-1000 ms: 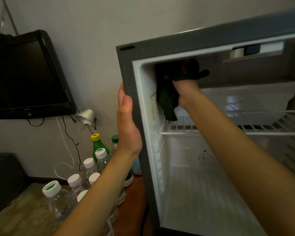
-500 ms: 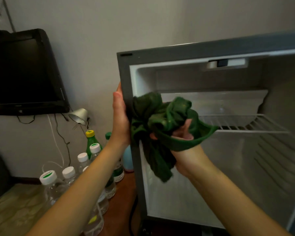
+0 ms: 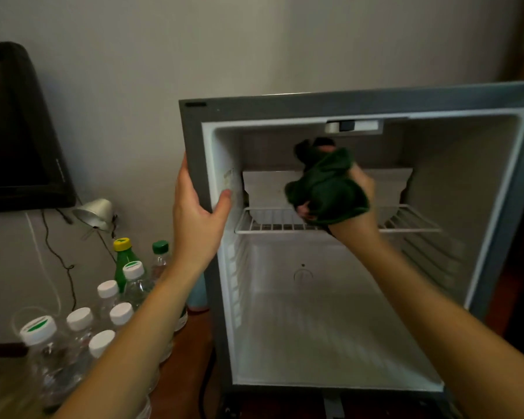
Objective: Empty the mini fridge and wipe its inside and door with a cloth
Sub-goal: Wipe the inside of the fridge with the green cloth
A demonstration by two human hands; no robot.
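the upright fridge (image 3: 191, 140) opens away from the wall (image 3: 254, 40); left hand (image 3: 194, 213) grips its left edge, right hand (image 3: 362, 192) clutches a bunched cloth (image 3: 327, 186) above its shelf (image 3: 270, 226).

Hotel-like room, mini fridge (image 3: 345, 261), wall-mounted TV (image 3: 22, 131), bottled water (image 3: 43, 343)

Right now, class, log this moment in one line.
left grip: holds fridge frame | right grip: holds green cloth at wire shelf | bottles: outside fridge

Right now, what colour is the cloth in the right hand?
The cloth is dark green; the head view shows it best.
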